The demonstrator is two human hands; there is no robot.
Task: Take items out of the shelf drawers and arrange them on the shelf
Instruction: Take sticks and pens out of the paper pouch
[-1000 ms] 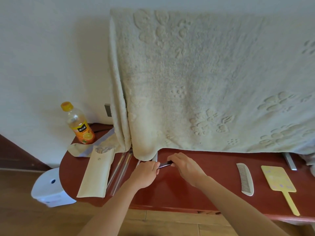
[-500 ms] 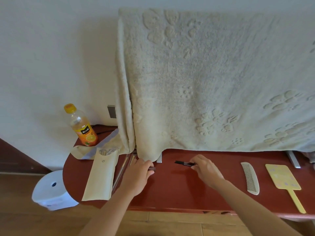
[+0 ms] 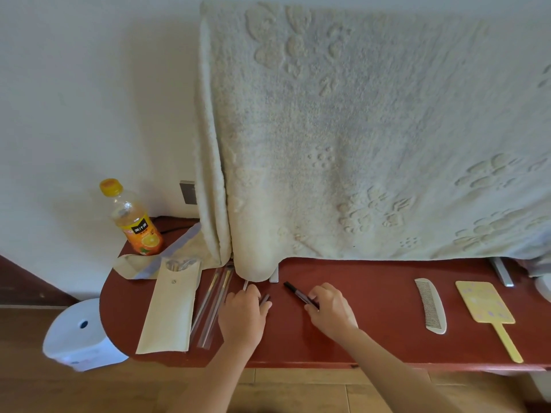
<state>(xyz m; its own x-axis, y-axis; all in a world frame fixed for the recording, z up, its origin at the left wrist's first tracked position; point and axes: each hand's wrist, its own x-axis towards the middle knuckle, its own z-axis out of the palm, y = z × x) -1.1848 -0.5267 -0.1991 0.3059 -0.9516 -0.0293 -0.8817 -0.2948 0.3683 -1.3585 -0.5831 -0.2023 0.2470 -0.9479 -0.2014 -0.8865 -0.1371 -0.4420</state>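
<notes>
On the red shelf top my right hand pinches a thin dark pen-like stick that points up and left, its tip free. My left hand grips a small dark cap-like piece just left of it. Both hands lie low over the shelf, below the hanging cream blanket. A cream pouch and clear wrapped sticks lie left of my left hand. A white comb and a yellow hand mirror lie to the right.
An orange juice bottle stands at the shelf's back left beside a folded cloth. A white bin sits on the wooden floor left of the shelf. Metal bars poke out under the blanket.
My hands have parted: the dark stick, once held between both, came apart, my right hand drawing the long piece rightward while the left keeps the short piece.
</notes>
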